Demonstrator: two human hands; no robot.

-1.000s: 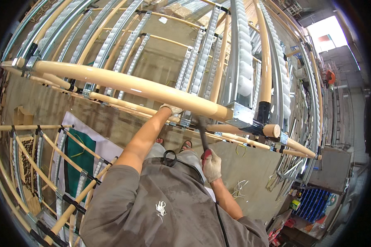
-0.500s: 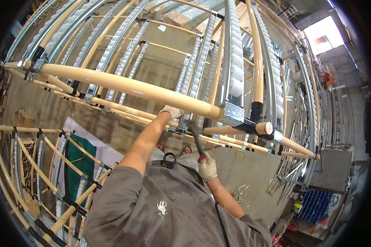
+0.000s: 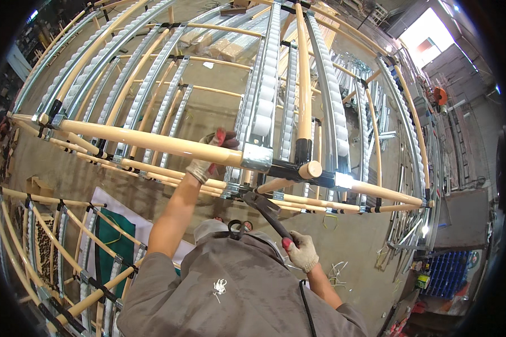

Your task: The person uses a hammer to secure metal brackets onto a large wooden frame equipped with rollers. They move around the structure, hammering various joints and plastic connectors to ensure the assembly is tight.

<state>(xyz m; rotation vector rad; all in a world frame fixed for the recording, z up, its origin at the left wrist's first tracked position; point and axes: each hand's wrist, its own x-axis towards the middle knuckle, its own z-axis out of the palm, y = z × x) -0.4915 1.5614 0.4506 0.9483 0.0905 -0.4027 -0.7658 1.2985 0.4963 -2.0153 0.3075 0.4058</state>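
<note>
A large rack frame (image 3: pixel 152 140) of cream-coloured pipes and galvanised roller tracks fills most of the view, its straight members bent by the lens; it stands on a bare grey concrete floor (image 3: pixel 208 106) in a workshop. At least six roller tracks run away from the front pipe, the nearest of them (image 3: pixel 261 95) ending in a metal bracket on that pipe. Below the frame, seen from above, is a person in a grey work shirt (image 3: pixel 230 292), who appears to be someone other than the camera wearer; two gloved hands are raised toward the frame. The hand on the left of the view (image 3: pixel 211 154), in a knit glove with red fingertips, has its fingers wrapped around the thick cream front pipe (image 3: pixel 146 140) just beside the bracket. The hand on the right of the view (image 3: pixel 301 251), in a matching glove, is clenched round the handle of one dark wrench-like tool (image 3: pixel 270 210), whose head reaches up to the black pipe joint (image 3: pixel 289 171) under the bracket. On the floor at lower left lies a white sheet bearing one dark green rectangular panel (image 3: pixel 115 247). At lower right stands a block of blue storage bins (image 3: pixel 447 272), and near them a few loose pale offcuts (image 3: pixel 337 272) lie scattered on the concrete. Daylight enters by a bright opening (image 3: pixel 427 31) at upper right.
</note>
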